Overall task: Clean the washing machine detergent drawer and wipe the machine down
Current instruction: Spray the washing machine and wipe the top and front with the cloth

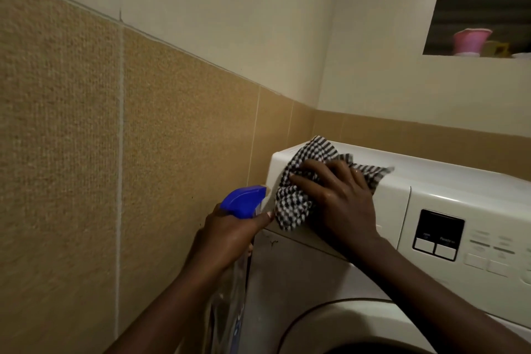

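Note:
A white front-loading washing machine [436,181] fills the lower right, with its round door rim at the bottom. A black-and-white checked cloth [296,204] lies over the machine's top left front corner, on the drawer front. My right hand [339,195] presses on the cloth with spread fingers. My left hand [230,236] grips a clear spray bottle with a blue trigger head [244,200], held beside the machine's left edge with the nozzle pointing at the corner. The drawer's inside is hidden.
A tan tiled wall [115,152] stands close on the left, with a narrow gap to the machine. The control panel with a dark display [439,231] and buttons sits to the right. A wall opening [488,8] at the upper right holds a pink pot [471,40].

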Action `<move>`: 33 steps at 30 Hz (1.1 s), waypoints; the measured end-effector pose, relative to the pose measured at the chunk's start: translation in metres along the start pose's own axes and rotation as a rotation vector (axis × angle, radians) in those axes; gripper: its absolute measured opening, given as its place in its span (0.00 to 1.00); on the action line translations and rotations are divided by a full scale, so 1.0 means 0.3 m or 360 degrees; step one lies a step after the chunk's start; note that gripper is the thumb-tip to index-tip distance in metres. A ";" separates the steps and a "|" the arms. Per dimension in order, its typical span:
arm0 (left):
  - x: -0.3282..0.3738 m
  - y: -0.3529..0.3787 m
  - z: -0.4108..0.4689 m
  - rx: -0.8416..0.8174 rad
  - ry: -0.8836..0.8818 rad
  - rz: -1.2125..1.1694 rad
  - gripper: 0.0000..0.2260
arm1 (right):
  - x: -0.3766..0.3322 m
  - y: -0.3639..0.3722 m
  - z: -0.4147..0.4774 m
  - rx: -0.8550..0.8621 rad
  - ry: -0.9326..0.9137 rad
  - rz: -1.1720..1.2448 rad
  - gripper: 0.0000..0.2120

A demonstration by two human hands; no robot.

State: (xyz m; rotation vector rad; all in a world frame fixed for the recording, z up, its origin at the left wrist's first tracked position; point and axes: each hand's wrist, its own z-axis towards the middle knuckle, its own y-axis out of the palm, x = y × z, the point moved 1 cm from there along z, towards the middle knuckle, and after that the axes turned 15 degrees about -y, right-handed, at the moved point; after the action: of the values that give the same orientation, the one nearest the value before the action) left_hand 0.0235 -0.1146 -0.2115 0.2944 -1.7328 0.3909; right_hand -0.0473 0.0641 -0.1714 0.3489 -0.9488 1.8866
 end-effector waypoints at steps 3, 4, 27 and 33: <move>0.011 -0.004 -0.004 -0.0006 -0.0004 -0.0005 0.30 | 0.000 0.003 0.031 0.0035 0.0136 0.0012 0.24; 0.011 -0.004 0.001 -0.0005 -0.0004 -0.0013 0.30 | -0.015 0.009 0.029 0.0037 0.0144 0.0029 0.24; -0.010 -0.025 0.070 0.0009 -0.0064 -0.0192 0.14 | -0.020 0.025 0.122 -0.0045 0.0114 0.0113 0.19; -0.030 -0.017 0.068 -0.0040 0.0030 -0.0070 0.14 | 0.048 -0.038 0.098 0.0015 0.0264 0.0232 0.20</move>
State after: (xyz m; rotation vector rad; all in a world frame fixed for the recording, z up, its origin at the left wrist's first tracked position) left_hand 0.0090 -0.1278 -0.2233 0.3093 -1.7090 0.3388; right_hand -0.0492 0.0543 -0.1382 0.1289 -0.8735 2.0180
